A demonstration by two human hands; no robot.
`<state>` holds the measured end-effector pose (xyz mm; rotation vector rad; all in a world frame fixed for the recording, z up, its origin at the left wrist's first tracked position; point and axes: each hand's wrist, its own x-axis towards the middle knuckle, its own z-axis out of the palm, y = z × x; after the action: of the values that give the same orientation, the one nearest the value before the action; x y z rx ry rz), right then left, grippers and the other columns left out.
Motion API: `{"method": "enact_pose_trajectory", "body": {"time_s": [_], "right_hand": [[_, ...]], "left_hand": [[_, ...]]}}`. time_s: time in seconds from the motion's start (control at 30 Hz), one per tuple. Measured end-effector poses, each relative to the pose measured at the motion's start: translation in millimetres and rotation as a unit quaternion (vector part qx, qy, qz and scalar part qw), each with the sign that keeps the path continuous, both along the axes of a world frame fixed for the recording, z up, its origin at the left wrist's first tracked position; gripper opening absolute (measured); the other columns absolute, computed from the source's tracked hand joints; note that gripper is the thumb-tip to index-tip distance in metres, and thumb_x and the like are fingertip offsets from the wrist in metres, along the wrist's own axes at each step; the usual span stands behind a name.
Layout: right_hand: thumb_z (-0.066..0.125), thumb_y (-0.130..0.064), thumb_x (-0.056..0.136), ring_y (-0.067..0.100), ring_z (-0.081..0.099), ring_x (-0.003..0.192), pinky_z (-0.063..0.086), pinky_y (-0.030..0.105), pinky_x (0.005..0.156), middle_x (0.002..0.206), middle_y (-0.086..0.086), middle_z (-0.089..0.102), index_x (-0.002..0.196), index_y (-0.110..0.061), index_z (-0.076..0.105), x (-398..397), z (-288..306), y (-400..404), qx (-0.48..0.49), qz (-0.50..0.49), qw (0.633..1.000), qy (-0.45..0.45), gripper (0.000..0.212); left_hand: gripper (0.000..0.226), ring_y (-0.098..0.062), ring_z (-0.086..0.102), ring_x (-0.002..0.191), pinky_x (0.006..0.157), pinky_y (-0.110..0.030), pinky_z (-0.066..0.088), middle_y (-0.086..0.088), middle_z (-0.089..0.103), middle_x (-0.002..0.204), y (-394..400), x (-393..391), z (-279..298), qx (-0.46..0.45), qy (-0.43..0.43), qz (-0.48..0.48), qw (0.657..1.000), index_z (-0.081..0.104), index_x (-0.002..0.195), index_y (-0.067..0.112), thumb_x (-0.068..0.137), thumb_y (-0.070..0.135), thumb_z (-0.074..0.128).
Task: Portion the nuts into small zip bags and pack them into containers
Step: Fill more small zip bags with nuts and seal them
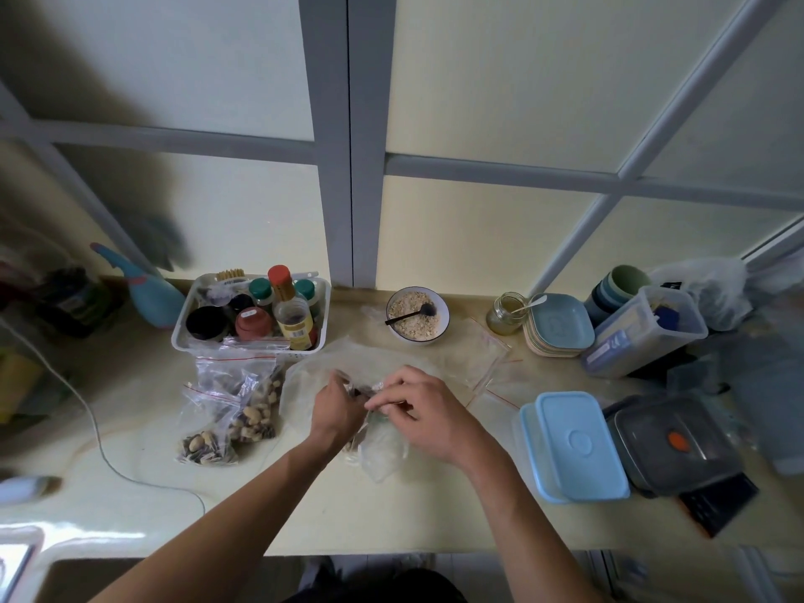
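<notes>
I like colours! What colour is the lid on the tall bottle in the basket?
Red. The tall bottle's lid shows best in the head view.

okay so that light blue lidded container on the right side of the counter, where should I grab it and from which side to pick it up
Probably by its two long sides, coming from above and the counter's front edge. The light blue container lies flat with its lid on; the lid looks smooth, with no handle visible. A dark grey container sits close along its right side, so slide it left first for finger room. Both the left hand and right hand are busy with a zip bag.
</notes>
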<state>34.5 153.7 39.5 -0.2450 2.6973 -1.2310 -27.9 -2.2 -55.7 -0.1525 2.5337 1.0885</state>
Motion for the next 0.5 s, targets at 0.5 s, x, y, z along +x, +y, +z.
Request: {"method": "enact_pose_trajectory", "body": {"time_s": [0.5], "right_hand": [[0.065,-0.003,0.079,0.01,0.06,0.07,0.051,0.026,0.066,0.083,-0.009,0.061,0.078,-0.026,0.082,-6.9,29.1,13.8,-0.053,-0.069,0.988,0.13,0.028]], "left_hand": [[0.037,-0.024,0.064,0.069,0.06,-0.032,0.046,-0.015,0.069,0.091,-3.6,-11.1,-2.7,-0.004,-0.032,0.026,0.999,0.046,0.118,0.011,0.088,0.024,0.064]]}}
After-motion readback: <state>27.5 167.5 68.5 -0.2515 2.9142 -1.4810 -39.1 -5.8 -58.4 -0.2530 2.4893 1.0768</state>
